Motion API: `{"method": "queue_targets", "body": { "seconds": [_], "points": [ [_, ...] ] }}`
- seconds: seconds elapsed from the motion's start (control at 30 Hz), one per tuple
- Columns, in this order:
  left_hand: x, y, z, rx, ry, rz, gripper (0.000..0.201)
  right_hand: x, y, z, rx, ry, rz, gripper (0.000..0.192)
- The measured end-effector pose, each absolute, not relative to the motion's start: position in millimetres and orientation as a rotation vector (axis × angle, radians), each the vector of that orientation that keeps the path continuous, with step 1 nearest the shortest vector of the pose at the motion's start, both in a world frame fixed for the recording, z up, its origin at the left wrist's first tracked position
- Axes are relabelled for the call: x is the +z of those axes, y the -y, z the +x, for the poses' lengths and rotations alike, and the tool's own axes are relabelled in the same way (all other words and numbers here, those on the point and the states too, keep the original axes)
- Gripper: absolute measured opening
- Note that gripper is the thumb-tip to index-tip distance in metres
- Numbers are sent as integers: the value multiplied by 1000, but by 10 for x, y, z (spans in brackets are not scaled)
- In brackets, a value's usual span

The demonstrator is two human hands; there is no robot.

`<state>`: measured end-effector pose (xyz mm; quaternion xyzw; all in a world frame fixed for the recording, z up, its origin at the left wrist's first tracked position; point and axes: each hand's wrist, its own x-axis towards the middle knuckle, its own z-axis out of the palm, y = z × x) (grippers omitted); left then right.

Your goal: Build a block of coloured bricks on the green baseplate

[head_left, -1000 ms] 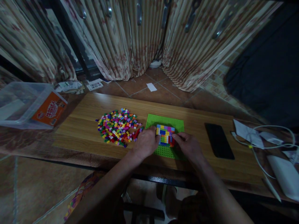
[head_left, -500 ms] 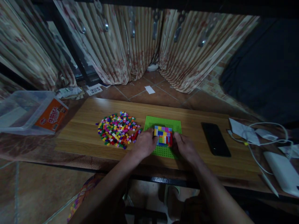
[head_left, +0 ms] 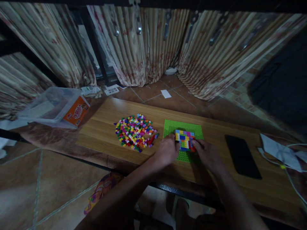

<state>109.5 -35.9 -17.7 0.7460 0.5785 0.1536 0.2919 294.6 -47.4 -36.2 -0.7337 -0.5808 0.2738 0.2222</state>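
A green studded baseplate (head_left: pixel 183 127) lies on the wooden table (head_left: pixel 107 115). A block of small coloured bricks (head_left: pixel 184 139) is built on its middle. My left hand (head_left: pixel 166 150) rests at the block's left edge, fingertips touching it. My right hand (head_left: pixel 207 155) touches the block's right lower corner. Whether either hand pinches a loose brick is hidden by the fingers. A heap of loose coloured bricks (head_left: pixel 135 131) lies just left of the baseplate.
A black phone (head_left: pixel 242 156) lies flat to the right, with white paper (head_left: pixel 279 150) and a white cable (head_left: pixel 294 185) beyond it. A clear plastic box with an orange label (head_left: pixel 59 107) stands at the far left. Striped curtains (head_left: pixel 148 48) hang behind the table.
The camera has swung left, so everything sits further right in the picture. Both hands stay at the brick block, a little closer together than a second ago.
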Motion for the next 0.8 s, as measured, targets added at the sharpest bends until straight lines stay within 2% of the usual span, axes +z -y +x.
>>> {"method": "queue_targets", "body": {
  "seconds": [0.13, 0.3, 0.5, 0.8],
  "points": [
    [-122, 269, 994, 368, -1563, 2023, 27, -342, 460, 2967, 775, 1626, -2076, 44],
    [55, 116, 584, 291, -1830, 2012, 26, -298, 474, 2933, 688, 1692, -2102, 49],
    [58, 121, 392, -26, -2005, 2026, 31, -278, 424, 2899, 563, 1618, -2129, 51],
    [7, 64, 331, -14, -1929, 2083, 31, -407, 328, 2864, 455, 1772, -1802, 55]
  ]
}}
